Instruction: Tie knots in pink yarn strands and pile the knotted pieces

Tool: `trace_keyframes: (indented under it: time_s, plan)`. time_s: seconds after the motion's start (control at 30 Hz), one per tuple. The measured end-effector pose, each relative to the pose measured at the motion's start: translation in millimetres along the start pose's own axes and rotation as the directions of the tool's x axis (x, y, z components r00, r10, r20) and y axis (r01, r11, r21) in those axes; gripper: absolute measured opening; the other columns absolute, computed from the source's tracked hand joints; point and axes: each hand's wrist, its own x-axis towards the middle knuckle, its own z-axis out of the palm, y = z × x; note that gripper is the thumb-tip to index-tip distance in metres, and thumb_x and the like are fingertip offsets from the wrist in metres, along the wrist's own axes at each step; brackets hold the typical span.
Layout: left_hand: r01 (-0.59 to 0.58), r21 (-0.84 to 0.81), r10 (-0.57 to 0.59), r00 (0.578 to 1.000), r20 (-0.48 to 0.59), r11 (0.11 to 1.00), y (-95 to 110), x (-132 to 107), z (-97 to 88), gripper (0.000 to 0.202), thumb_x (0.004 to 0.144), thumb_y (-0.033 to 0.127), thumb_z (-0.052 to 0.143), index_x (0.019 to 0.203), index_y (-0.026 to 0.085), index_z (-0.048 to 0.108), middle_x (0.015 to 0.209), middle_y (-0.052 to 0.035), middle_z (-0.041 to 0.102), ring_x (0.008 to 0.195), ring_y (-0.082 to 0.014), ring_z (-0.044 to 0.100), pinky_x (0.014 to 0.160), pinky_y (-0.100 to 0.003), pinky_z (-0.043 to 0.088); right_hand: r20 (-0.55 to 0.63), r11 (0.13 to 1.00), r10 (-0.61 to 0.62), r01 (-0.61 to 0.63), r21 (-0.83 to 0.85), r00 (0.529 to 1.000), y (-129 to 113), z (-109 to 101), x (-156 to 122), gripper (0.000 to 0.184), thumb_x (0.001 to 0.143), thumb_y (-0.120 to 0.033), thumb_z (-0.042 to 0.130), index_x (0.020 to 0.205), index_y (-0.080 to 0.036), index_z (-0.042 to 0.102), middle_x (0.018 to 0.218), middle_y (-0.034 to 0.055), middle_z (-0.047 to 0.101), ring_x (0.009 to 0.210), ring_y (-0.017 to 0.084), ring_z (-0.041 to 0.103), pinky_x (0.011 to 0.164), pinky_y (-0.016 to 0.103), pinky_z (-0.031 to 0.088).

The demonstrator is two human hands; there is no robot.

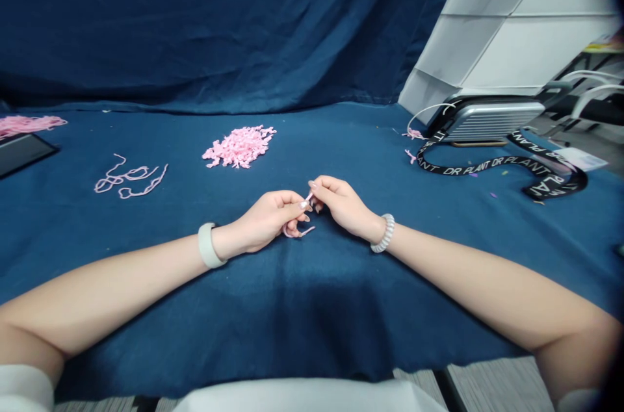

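Pinched between the fingertips of both hands is a pink string [308, 231], with its loose end hanging below my left fingers. My left hand [273, 218] is closed on it, thumb against the fingers. Touching close by, my right hand [344, 204] pinches the short stretch above. How the string runs inside the fingers is hidden. Beyond the hands lies a heap of small pink knotted pieces [240, 147]. Loose lengths of pink string [131, 177] lie curled on the blue cloth [195, 314] to the left.
At the far left sit a pink yarn bundle [36, 123] and a dark flat device [24, 153]. To the right stands a ribbed silver-black case [502, 121], with a black lettered strap [458, 170] in front. Behind it leans a white panel [511, 41].
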Motion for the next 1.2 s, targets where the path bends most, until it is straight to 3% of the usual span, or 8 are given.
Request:
trace_keyframes:
  time_s: [0.2, 0.37, 0.6, 0.8, 0.9, 1.0, 1.2]
  plan:
    - [-0.007, 0.019, 0.007, 1.0, -0.012, 1.0, 0, -1, -0.1, 0.021, 0.073, 0.031, 0.067, 0.073, 0.012, 0.057, 0.049, 0.0019, 0.053, 0.041, -0.0056, 0.048, 0.047, -0.019, 0.043, -0.082, 0.997, -0.004, -0.002, -0.079, 0.997, -1, 0, 0, 0.039, 0.084, -0.05, 0.045, 0.063, -0.017, 0.048, 0.056, -0.003, 0.048, 0.052, 0.008, 0.046, 0.055, 0.023, 0.038]
    - [-0.009, 0.021, 0.009, 1.0, 0.001, 1.0, 0, 0, -0.7, 0.022, 0.074, 0.032, 0.066, 0.072, 0.012, 0.056, 0.049, 0.0023, 0.053, 0.043, -0.0059, 0.049, 0.049, -0.02, 0.044, 0.082, 0.974, -0.053, 0.07, -0.217, 0.995, -6, 0, -5, 0.043, 0.083, -0.049, 0.048, 0.057, -0.016, 0.049, 0.057, -0.002, 0.048, 0.055, 0.009, 0.043, 0.056, 0.023, 0.035]
    - [-0.004, 0.0, 0.004, 1.0, 0.005, 1.0, 2, -1, 0.9, 0.023, 0.073, 0.032, 0.066, 0.07, 0.012, 0.056, 0.046, 0.0028, 0.051, 0.041, -0.006, 0.048, 0.048, -0.02, 0.043, 0.043, 0.987, -0.078, 0.083, -0.136, 0.996, -5, 1, -5, 0.037, 0.083, -0.041, 0.051, 0.056, -0.016, 0.049, 0.056, -0.0025, 0.048, 0.055, 0.008, 0.042, 0.057, 0.024, 0.035]
    - [0.011, 0.003, -0.011, 1.0, 0.004, 1.0, 3, -1, 1.1, 0.022, 0.073, 0.03, 0.066, 0.069, 0.012, 0.055, 0.045, 0.003, 0.051, 0.041, -0.0055, 0.047, 0.048, -0.019, 0.043, -0.028, 0.999, -0.004, 0.003, -0.047, 1.0, -2, 1, -1, 0.036, 0.08, -0.041, 0.055, 0.054, -0.015, 0.051, 0.054, -0.0015, 0.051, 0.053, 0.009, 0.045, 0.057, 0.024, 0.038]
    - [0.009, 0.007, -0.009, 1.0, -0.001, 1.0, 2, -1, 0.6, 0.02, 0.073, 0.029, 0.066, 0.071, 0.012, 0.056, 0.048, 0.0021, 0.054, 0.041, -0.0055, 0.048, 0.047, -0.019, 0.043, -0.085, 0.998, 0.013, -0.007, 0.067, 0.996, 3, -2, 4, 0.036, 0.079, -0.041, 0.055, 0.055, -0.016, 0.052, 0.053, -0.0014, 0.051, 0.052, 0.009, 0.046, 0.057, 0.024, 0.039]
    - [0.014, 0.012, -0.014, 1.0, -0.002, 1.0, 2, -1, 0.2, 0.018, 0.074, 0.027, 0.065, 0.072, 0.012, 0.056, 0.047, 0.0024, 0.053, 0.041, -0.0055, 0.048, 0.047, -0.019, 0.043, -0.071, 0.988, 0.014, -0.003, 0.152, 0.997, 6, -4, 6, 0.039, 0.083, -0.045, 0.049, 0.057, -0.015, 0.053, 0.054, -0.0009, 0.051, 0.053, 0.01, 0.048, 0.058, 0.025, 0.04]
    - [-0.008, 0.005, 0.008, 1.0, 0.015, 1.0, 1, 0, -0.5, 0.02, 0.075, 0.029, 0.064, 0.07, 0.012, 0.055, 0.048, 0.0027, 0.052, 0.042, -0.0054, 0.048, 0.049, -0.019, 0.045, 0.081, 0.984, -0.045, 0.058, -0.166, 0.996, -4, -2, -3, 0.041, 0.082, -0.047, 0.05, 0.057, -0.015, 0.051, 0.057, -0.0015, 0.05, 0.056, 0.009, 0.044, 0.058, 0.024, 0.036]
